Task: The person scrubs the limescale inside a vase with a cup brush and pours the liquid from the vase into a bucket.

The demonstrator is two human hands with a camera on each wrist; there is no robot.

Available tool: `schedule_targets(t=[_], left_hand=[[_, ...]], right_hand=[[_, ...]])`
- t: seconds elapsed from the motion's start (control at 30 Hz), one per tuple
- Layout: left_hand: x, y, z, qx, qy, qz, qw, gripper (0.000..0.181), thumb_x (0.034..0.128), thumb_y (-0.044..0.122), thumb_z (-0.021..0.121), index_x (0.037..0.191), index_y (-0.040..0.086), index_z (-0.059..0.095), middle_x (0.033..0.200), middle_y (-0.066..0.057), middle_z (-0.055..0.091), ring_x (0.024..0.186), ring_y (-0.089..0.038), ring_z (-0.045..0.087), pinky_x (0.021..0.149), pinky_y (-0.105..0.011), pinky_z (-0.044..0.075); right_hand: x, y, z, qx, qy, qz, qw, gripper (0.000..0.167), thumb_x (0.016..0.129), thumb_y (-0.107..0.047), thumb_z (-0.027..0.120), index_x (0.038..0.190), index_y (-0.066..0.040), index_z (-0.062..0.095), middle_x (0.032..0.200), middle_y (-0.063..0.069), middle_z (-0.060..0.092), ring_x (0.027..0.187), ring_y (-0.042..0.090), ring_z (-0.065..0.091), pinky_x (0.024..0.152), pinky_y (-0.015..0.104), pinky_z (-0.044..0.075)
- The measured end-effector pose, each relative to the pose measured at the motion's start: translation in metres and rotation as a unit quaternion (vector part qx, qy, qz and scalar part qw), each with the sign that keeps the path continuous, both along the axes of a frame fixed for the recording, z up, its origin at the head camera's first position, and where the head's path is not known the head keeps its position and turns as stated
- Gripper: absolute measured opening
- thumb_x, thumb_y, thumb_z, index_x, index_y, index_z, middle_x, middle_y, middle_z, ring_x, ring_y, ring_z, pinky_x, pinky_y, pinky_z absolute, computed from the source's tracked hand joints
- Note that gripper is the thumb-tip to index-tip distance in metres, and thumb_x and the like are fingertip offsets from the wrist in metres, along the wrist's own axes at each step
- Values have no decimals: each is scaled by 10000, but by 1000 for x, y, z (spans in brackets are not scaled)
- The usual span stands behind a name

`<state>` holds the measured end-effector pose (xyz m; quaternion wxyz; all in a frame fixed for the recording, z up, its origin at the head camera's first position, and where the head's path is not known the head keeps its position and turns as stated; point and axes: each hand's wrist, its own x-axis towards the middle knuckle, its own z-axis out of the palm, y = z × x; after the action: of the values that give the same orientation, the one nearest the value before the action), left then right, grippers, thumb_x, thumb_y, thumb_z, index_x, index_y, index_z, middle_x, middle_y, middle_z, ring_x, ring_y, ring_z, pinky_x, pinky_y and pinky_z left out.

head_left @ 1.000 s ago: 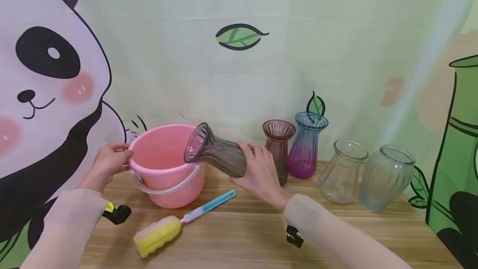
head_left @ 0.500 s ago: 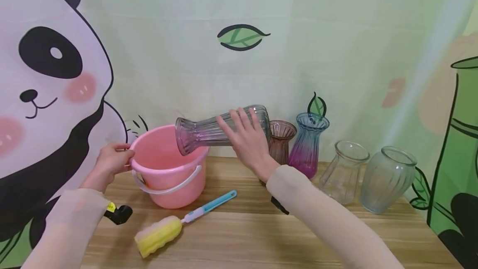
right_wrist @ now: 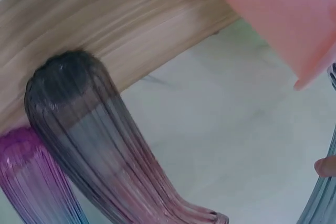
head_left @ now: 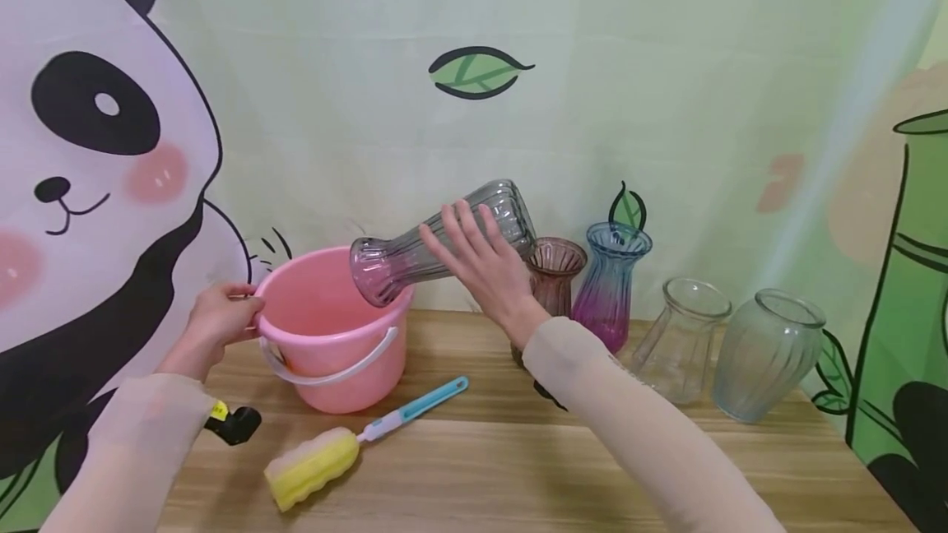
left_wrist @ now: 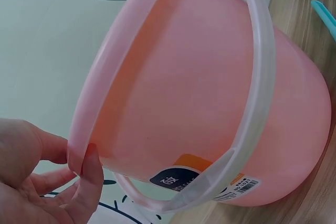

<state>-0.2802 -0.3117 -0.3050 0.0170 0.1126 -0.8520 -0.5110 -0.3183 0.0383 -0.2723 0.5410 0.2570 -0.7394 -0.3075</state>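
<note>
Nearest on the wooden worktop (head_left: 459, 475), a sponge brush (head_left: 336, 452) lying aslant, yellow head toward the front left, blue-and-white grip toward the back right. Just beyond, below the left sleeve (head_left: 141, 426), a black wrist camera (head_left: 235, 426) with a yellow sticker (head_left: 219, 410) (marked, but too small to read). Next, a pink bucket (head_left: 326, 352), upright, white handle (left_wrist: 264, 61) hanging down across the front. Printed on the bucket's wall, a dark blue and orange label (left_wrist: 176, 178) with white lettering, partly covered by the handle and not legible; close by, a white patch with a barcode (left_wrist: 245, 186), small print likewise unreadable. At the bucket's left rim, the left hand (head_left: 215, 321), narrowed to a pinch, thumb and fingers on either side. Farther right, the right hand (head_left: 485, 270), fingers spread along a grey glass vase (head_left: 415, 257), gripping it clear of the worktop, base high, mouth tipped down over the bucket's opening (touching the rim or not: cannot tell). To the right, standing, a clear vase (head_left: 677, 352) and a ribbed pale vase (head_left: 770, 356); behind, a brown vase (head_left: 554, 286) beside a blue-to-magenta one. At the very back, a panda-and-leaf backdrop (head_left: 333, 105).
</note>
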Motion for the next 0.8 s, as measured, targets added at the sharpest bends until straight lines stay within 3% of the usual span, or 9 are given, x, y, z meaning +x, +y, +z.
schedule_targets(t=[0.17,0.27,0.33,0.4,0.47,0.53,0.57,0.67,0.8], left_hand=[[2,8,5,-860,331,126,9957,582,932,253,419,1363,-110,272,1335,-330,352,1085,-384,510,896,-441,473],[5,21,13,-1636,1076,425,9797,559,914,269,440,1341,-77,344,1326,-327,365,1184,-460,378,958,-553,355],[6,35,18,-1918,1836,540,9626,507,896,249,485,1310,-34,415,1298,-294,409,1188,-455,370,950,-579,316],[6,54,23,-1925,2728,348,9420,460,873,215,549,1270,-5,474,1265,-252,463,1173,-421,407,949,-563,329],[7,74,25,-1816,3495,-124,9191,445,845,192,614,1240,18,508,1228,-202,515,1154,-376,453,947,-537,356],[11,95,29,-1636,3826,-716,9065,480,819,206,667,1254,77,511,1233,-140,545,1160,-324,486,953,-514,376],[14,105,30,-1483,3879,-1032,9038,503,809,213,681,1269,111,503,1245,-110,550,1163,-299,494,961,-503,379],[28,134,35,-1033,3445,-1707,9173,620,802,268,693,1346,191,406,1318,-57,505,1223,-273,464,997,-500,360],[33,166,34,-532,2941,-1995,9332,761,777,306,719,1396,199,290,1376,-44,429,1225,-290,457,982,-497,390]], right_hand=[[3,5,-4,-1050,-474,536,9919,774,735,-256,710,1403,-265,318,1378,85,392,1298,268,335,1092,447,213],[7,6,-6,-1818,-938,981,9739,825,700,-402,750,1394,-250,330,1363,86,413,1285,268,358,1081,457,233],[11,4,-7,-2332,-1303,1349,9542,900,647,-489,768,1388,-234,326,1352,90,421,1265,266,380,1067,457,256],[16,0,-9,-2808,-1644,1724,9297,924,629,-507,772,1381,-215,322,1332,88,433,1228,260,417,1039,446,299],[21,-4,-11,-3203,-1970,2074,9031,947,612,-506,781,1375,-192,315,1308,84,446,1187,249,447,1000,429,344],[27,-7,-15,-3529,-2223,2373,8774,947,610,-503,781,1368,-171,320,1287,79,463,1151,233,472,950,414,388],[29,-9,-18,-3662,-2321,2484,8662,945,611,-501,780,1365,-162,323,1279,73,472,1136,224,482,923,406,410],[37,-13,-25,-4037,-2653,2644,8347,932,620,-494,772,1361,-144,328,1235,71,504,1072,205,512,848,381,456],[45,-12,-36,-4437,-3211,2548,7970,906,646,-458,761,1370,-153,310,1196,63,513,1030,184,520,824,361,474]])
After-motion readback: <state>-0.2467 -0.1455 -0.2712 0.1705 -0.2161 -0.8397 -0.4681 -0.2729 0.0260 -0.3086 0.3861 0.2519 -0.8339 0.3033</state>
